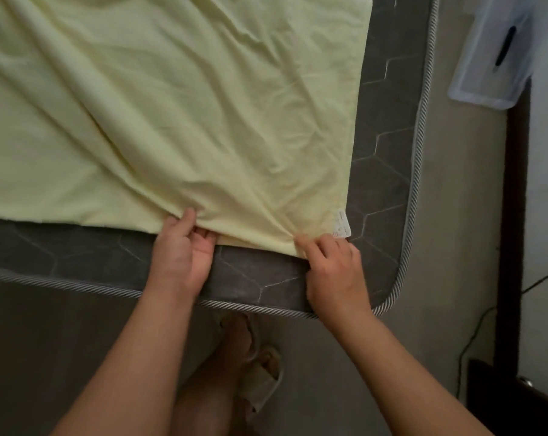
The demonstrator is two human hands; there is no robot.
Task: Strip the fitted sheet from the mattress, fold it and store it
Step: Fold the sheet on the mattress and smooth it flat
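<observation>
**Soft sheet pinched at its near edge, room to fold on the mattress**

Nearest, both hands grip the near hem of the pale yellow fitted sheet (pixel 172 105). The left hand (pixel 183 256) has thumb on top and fingers (pixel 203 236) curled under the edge, closed on cloth. The right hand (pixel 334 272) pinches the corner just beside the white care label (pixel 342 223).

The sheet looks light, limp and creased; it should bunch and drag rather than hold shape, so hems and corners are the sensible holds.

It lies off the corners, loose on the grey mattress (pixel 385 171), with bare quilted bands along the near and right sides up to the piped edge (pixel 418 171). Farther right, past the floor, stands a clear plastic bin (pixel 486 64).
</observation>
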